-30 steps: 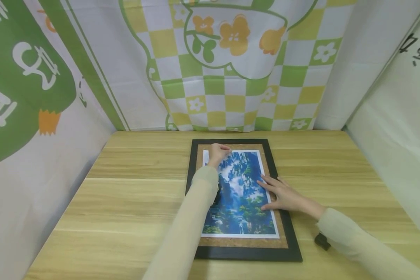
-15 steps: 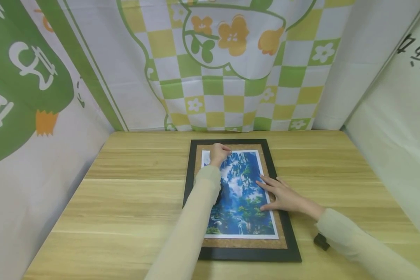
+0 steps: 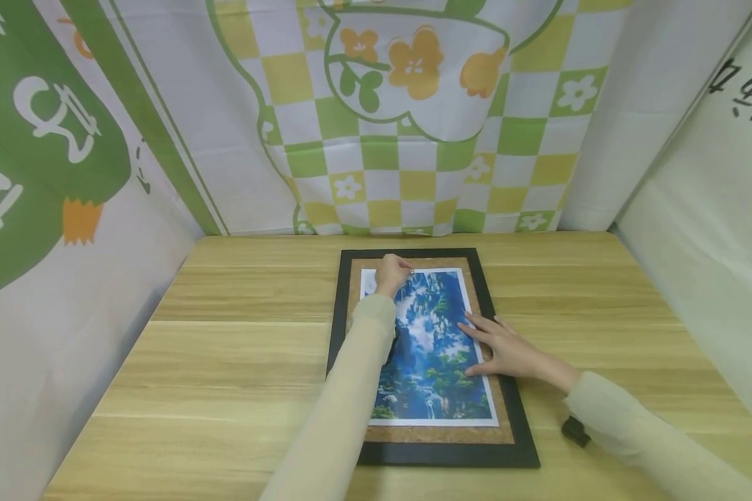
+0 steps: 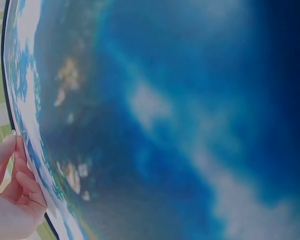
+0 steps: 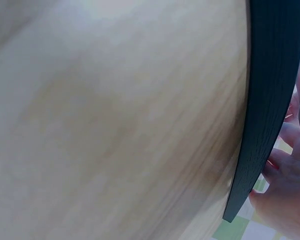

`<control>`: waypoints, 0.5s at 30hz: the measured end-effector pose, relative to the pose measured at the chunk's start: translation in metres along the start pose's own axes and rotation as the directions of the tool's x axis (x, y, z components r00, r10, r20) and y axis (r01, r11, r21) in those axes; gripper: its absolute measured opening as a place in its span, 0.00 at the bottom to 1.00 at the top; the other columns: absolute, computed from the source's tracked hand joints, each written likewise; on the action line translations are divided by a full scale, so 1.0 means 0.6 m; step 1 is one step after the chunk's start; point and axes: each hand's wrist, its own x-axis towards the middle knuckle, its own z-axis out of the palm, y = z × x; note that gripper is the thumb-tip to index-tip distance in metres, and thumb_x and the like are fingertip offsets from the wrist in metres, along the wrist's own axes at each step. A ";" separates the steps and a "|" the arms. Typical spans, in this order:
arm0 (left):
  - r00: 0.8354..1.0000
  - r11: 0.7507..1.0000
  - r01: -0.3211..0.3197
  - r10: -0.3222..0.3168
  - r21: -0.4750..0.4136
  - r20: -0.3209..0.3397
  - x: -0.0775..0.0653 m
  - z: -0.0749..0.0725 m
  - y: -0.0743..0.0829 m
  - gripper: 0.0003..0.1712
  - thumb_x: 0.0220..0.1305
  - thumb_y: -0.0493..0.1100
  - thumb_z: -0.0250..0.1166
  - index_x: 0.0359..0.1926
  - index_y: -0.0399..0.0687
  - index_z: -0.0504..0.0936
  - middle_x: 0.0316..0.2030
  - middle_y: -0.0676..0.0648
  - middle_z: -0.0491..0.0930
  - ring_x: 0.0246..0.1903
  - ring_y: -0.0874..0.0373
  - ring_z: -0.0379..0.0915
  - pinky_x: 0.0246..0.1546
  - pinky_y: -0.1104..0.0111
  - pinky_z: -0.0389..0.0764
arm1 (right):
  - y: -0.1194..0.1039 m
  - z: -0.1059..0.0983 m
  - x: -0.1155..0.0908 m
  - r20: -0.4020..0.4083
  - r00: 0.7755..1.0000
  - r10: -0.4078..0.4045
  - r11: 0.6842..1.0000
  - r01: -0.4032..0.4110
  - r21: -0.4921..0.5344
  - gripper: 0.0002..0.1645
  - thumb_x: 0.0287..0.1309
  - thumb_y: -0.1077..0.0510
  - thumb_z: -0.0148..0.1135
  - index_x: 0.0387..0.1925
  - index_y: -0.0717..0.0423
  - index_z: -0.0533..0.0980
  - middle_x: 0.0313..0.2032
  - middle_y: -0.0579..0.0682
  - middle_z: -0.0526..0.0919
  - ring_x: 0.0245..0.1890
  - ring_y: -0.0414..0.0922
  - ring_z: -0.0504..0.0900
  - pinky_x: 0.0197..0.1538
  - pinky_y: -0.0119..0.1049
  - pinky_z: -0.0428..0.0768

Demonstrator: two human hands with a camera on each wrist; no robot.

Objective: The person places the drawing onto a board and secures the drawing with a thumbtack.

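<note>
A blue landscape print [image 3: 426, 334] with a white border lies on a cork board [image 3: 439, 435] in a black frame [image 3: 451, 456]. At the print's top edge my left hand [image 3: 390, 276] pinches a small shiny pin [image 3: 412, 271] between thumb and forefinger; the other fingers curl in, as the left wrist view shows of the hand [image 4: 15, 200]. Its forearm covers part of the print's left side. My right hand [image 3: 506, 349] rests with spread fingers on the print's right edge. In the right wrist view the hand [image 5: 287, 187] is partly cut off beside the frame.
The frame lies on a wood-grain table [image 3: 238, 362]. A small black object [image 3: 575, 431] is beside the right sleeve [image 3: 627, 424]. A green and yellow checked curtain [image 3: 401, 160] hangs behind the table's far edge, with printed cloth [image 3: 88, 278] along the left side.
My left hand stays at the print's top edge with only a slight shift of fingers and forearm. The right hand keeps its place on the print. The whole view shifts slightly.
</note>
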 end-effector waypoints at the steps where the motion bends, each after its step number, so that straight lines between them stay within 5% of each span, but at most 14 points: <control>1: 1.000 1.000 -0.006 0.006 0.014 0.000 0.001 0.001 0.000 0.07 0.58 0.39 0.61 0.34 0.47 0.86 0.36 0.48 0.84 0.38 0.54 0.78 0.41 0.63 0.76 | 0.000 0.000 0.000 -0.002 1.000 -0.002 1.000 0.002 -0.006 0.53 0.45 0.36 0.64 0.65 0.62 0.57 0.67 0.66 0.51 0.66 0.63 0.52 0.63 0.64 0.44; 15: 0.999 0.993 -0.034 0.037 0.115 -0.024 0.000 0.000 0.004 0.07 0.60 0.39 0.60 0.34 0.47 0.85 0.38 0.48 0.83 0.38 0.53 0.78 0.40 0.63 0.78 | 0.002 -0.001 0.002 0.020 1.000 0.015 1.000 -0.015 -0.013 0.54 0.44 0.36 0.64 0.66 0.61 0.57 0.68 0.64 0.50 0.66 0.61 0.51 0.64 0.63 0.43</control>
